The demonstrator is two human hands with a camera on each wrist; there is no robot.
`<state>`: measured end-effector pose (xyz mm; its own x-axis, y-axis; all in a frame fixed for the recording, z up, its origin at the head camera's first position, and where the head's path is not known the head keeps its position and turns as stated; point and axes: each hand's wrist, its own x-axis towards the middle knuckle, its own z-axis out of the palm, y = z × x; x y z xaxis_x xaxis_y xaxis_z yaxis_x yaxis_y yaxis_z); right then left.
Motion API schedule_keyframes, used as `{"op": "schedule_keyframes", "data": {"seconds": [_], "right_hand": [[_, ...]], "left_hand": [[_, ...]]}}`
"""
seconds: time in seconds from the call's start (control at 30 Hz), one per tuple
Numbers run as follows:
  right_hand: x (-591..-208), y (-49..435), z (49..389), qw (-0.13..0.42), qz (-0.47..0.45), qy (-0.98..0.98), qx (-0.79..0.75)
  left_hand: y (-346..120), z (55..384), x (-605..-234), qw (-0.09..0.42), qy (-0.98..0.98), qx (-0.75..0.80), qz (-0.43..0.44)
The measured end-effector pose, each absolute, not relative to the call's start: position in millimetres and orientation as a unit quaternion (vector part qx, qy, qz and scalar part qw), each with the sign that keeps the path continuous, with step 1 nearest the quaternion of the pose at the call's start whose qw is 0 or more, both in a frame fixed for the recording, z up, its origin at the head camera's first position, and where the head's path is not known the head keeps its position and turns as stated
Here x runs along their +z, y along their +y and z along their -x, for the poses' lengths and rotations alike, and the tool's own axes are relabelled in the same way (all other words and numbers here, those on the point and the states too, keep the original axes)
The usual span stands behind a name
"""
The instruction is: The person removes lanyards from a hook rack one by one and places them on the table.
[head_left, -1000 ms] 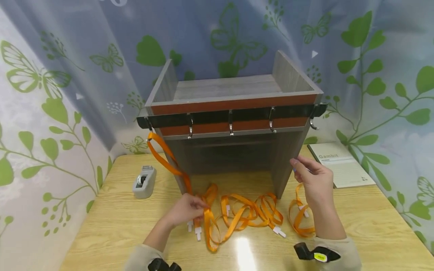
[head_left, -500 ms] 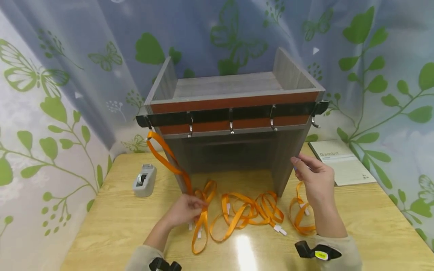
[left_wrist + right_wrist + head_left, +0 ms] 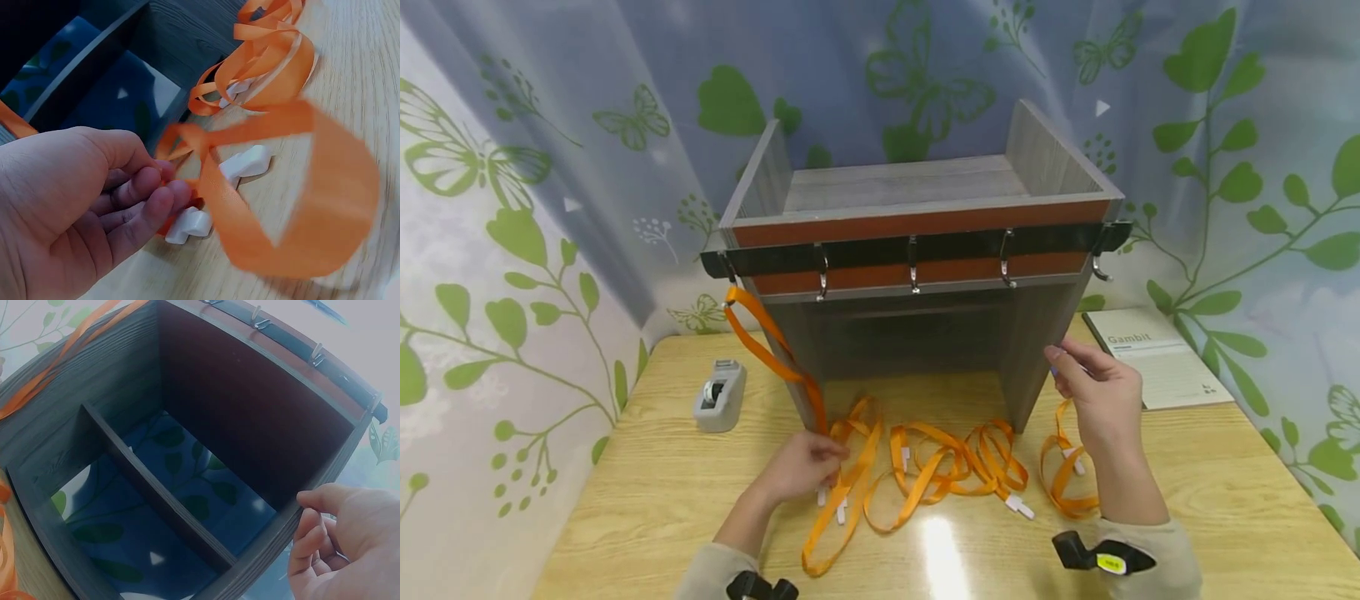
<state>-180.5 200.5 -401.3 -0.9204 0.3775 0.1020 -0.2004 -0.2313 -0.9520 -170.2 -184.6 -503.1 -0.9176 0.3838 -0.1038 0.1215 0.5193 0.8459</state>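
Observation:
My left hand (image 3: 805,465) pinches an orange lanyard (image 3: 831,542) between thumb and fingertips. In the left wrist view its ribbon loop (image 3: 337,200) hangs out beyond the fingers, near white plastic clips (image 3: 250,162). A second lanyard (image 3: 767,350) hangs from the leftmost hook of the grey wooden shelf (image 3: 917,218). More orange lanyards (image 3: 932,475) lie tangled between the shelf's legs and in front. My right hand (image 3: 1101,392) is at the shelf's right side panel, fingers curled. In the right wrist view its thumb tip touches the panel's edge; whether it grips the wood is unclear.
A black rail (image 3: 958,247) with several metal hooks runs across the shelf's front. A grey tape dispenser (image 3: 720,398) stands on the left of the wooden table (image 3: 632,500). A notebook (image 3: 1161,358) lies at the right, and another lanyard (image 3: 1063,483) beside the right forearm.
My left hand has shifted slightly left, and the lanyard loop in it has swung left, apart from the tangled pile. My right hand keeps its place at the shelf's side.

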Motion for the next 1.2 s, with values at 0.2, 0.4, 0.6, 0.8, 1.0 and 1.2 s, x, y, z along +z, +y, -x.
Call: {"op": "schedule_keyframes", "data": {"seconds": [0.2, 0.4, 0.6, 0.8, 1.0, 1.2], "right_hand": [[-402, 201, 182, 0.189, 0.081, -0.590, 0.780], [-403, 201, 181, 0.186, 0.086, -0.592, 0.780], [-403, 202, 181, 0.184, 0.087, -0.592, 0.780], [-401, 201, 181, 0.184, 0.087, -0.590, 0.781], [-401, 202, 181, 0.185, 0.077, -0.591, 0.781], [-402, 202, 180, 0.184, 0.069, -0.593, 0.781]], "left_hand": [[-188, 166, -496, 0.100, 0.873, 0.460, -0.129], [-183, 162, -488, 0.026, 0.876, 0.476, -0.071], [-178, 158, -472, -0.042, 0.870, 0.489, -0.050], [-177, 155, -448, -0.069, 0.825, 0.559, -0.034], [-172, 151, -424, -0.123, 0.790, 0.599, -0.041], [-171, 152, -407, -0.236, 0.795, 0.556, -0.053]]}}
